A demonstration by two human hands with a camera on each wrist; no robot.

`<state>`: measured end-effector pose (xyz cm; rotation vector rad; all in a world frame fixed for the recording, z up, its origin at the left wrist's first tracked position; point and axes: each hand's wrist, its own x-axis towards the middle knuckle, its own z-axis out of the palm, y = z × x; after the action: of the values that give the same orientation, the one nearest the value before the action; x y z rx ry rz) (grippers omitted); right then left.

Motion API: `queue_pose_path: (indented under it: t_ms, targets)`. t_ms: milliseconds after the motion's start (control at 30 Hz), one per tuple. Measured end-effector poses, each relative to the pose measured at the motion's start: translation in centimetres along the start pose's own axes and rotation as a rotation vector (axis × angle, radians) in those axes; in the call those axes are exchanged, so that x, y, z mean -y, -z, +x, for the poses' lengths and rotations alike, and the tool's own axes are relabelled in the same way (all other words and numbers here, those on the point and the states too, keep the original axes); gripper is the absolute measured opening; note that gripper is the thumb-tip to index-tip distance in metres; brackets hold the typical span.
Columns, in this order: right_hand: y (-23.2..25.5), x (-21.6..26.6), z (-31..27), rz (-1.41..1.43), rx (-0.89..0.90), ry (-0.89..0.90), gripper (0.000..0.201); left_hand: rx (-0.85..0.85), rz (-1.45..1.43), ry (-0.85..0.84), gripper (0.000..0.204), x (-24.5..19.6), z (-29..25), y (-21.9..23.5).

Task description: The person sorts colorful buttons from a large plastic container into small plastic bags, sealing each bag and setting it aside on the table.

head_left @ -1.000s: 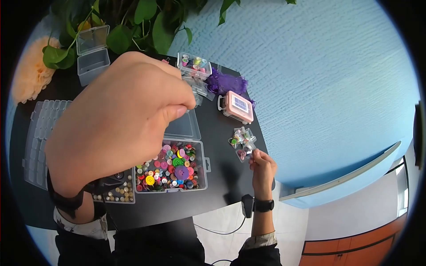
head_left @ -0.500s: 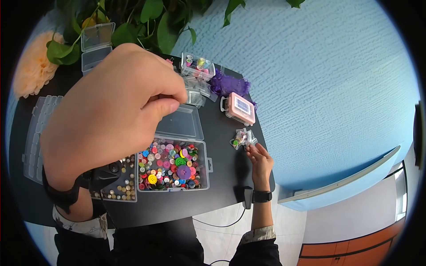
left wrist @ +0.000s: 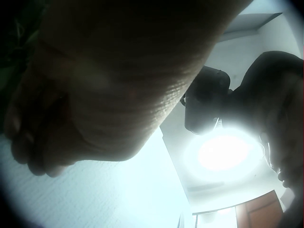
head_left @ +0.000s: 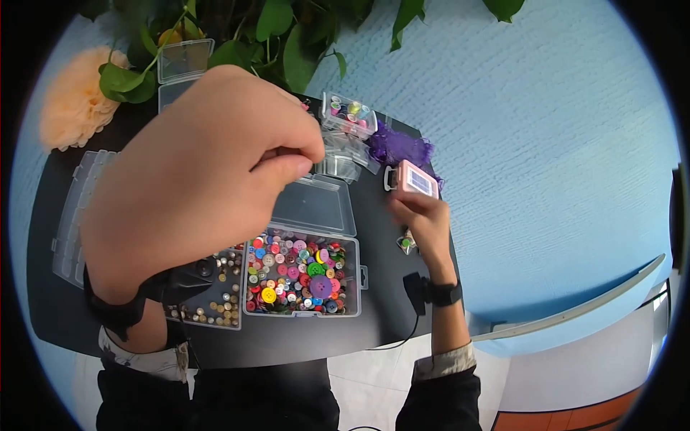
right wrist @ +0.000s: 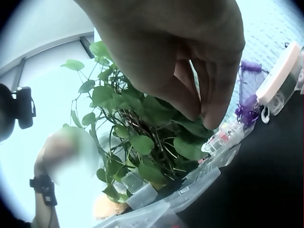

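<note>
My left hand (head_left: 208, 158) is raised close to the head camera, fingers curled, the thumb tip against the index finger. Nothing shows between its fingertips (left wrist: 57, 168) in the left wrist view. Beneath it stands an open clear box (head_left: 305, 314) full of colourful buttons (head_left: 295, 269), partly covered by the hand. On the right side of the table, my right hand (head_left: 429, 226) hovers at the near edge of a pink-lidded case (head_left: 418, 179). Its fingers (right wrist: 216, 111) are loosely bent with nothing seen between them. A small clear packet (head_left: 406, 244) lies partly hidden beneath this hand.
Behind stand a clear box of thread spools (head_left: 350, 115), clear bags (head_left: 341, 165) and a purple mesh pouch (head_left: 399, 147). Left lie a compartment organizer (head_left: 68, 223) and a tray of gold buttons (head_left: 215, 305). A leafy plant (head_left: 280, 43) overhangs the back; a blue wall (head_left: 517, 179) rises right.
My right hand has let go of a clear packet and moved up from the packets to the pink-lidded case. The left hand keeps its curled pose. The head view has shifted slightly.
</note>
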<state>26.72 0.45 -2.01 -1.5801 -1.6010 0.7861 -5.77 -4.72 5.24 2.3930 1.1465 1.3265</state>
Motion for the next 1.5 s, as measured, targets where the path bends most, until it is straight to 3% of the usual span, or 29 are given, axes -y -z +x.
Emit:
queue_pose_path:
  t_ms: [67, 133, 233, 300, 400, 467, 600, 667, 767, 867, 967, 1100, 1167, 1200, 1233, 1300, 1333, 1400, 1500]
  targets:
    - [-1.4, 0.3, 2.8, -0.110, 0.109, 0.048, 0.020, -0.044, -0.033, -0.006, 0.009, 0.3, -0.2, -0.3]
    - [-3.1, 0.0, 5.2, -0.315, 0.193, 0.296, 0.032, -0.053, -0.046, 0.005, 0.009, 0.4, -0.4, -0.3]
    - [-5.1, 0.4, 7.4, -0.235, 0.314, 0.242, 0.044, -0.079, -0.089, -0.021, 0.008, 0.9, -0.6, -0.3]
    - [-5.9, -0.6, 8.7, -0.317, 0.348, 0.299, 0.049, -0.091, -0.111, -0.053, 0.008, 1.3, -0.7, -0.5]
    - [-6.9, -3.2, 10.5, -0.410, 0.327, 0.550, 0.050, -0.028, 0.005, 0.070, 0.007, 0.6, -0.4, -0.6]
    - [-6.9, -3.4, 10.4, -0.338, 0.343, 0.520, 0.049, -0.001, -0.108, 0.005, 0.007, -1.2, 0.9, 0.8]
    - [-6.4, -3.6, 10.2, -0.262, 0.360, 0.470, 0.047, 0.043, -0.024, 0.003, 0.008, -1.8, 1.6, 0.6]
    - [-6.3, -3.7, 10.0, -0.267, 0.355, 0.491, 0.047, 0.077, 0.080, 0.093, 0.008, -3.0, 2.0, 0.6]
    - [-6.1, -3.6, 9.2, -0.200, 0.268, 0.391, 0.045, -0.018, -0.128, -0.038, 0.008, -0.7, 1.4, 0.0]
    - [-4.9, -3.9, 8.9, -0.064, 0.201, 0.218, 0.034, 0.070, 0.084, 0.042, 0.008, -2.6, 1.9, 0.6]
    - [-4.0, -3.6, 8.3, 0.095, 0.131, 0.186, 0.026, -0.022, -0.035, -0.033, 0.008, 2.0, 0.3, -1.1]
    - [-2.6, 0.5, 6.2, 0.234, -0.005, 0.064, 0.023, -0.056, -0.056, -0.018, 0.008, 2.1, 0.1, -1.9]
    - [-2.0, 3.0, 5.1, 0.375, -0.063, 0.104, 0.022, -0.031, -0.093, 0.035, 0.008, 1.4, 1.0, -1.9]
    - [-1.7, 4.3, 4.4, 0.393, -0.067, 0.111, 0.022, 0.114, 0.021, 0.066, 0.012, 0.8, 1.9, -1.2]
    - [-1.6, 5.6, 3.5, 0.447, -0.020, 0.216, 0.022, 0.122, 0.037, 0.057, 0.012, 0.7, 2.2, -1.7]
    - [-1.6, 7.3, 1.9, 0.519, 0.025, 0.331, 0.021, 0.015, -0.297, 0.199, 0.019, 0.7, 2.3, -2.8]
    - [-1.6, 8.0, 1.3, 0.533, 0.105, 0.392, 0.022, 0.064, -0.486, 0.334, 0.024, 0.5, 2.5, -2.7]
    - [-1.7, 8.4, 0.8, 0.546, 0.246, 0.510, 0.024, 0.079, -0.555, 0.342, 0.024, 0.1, 2.4, -3.0]
    - [-2.0, 9.3, 0.3, 0.513, 0.274, 0.551, 0.025, 0.152, -0.668, 0.347, 0.025, -0.1, 2.7, -2.8]
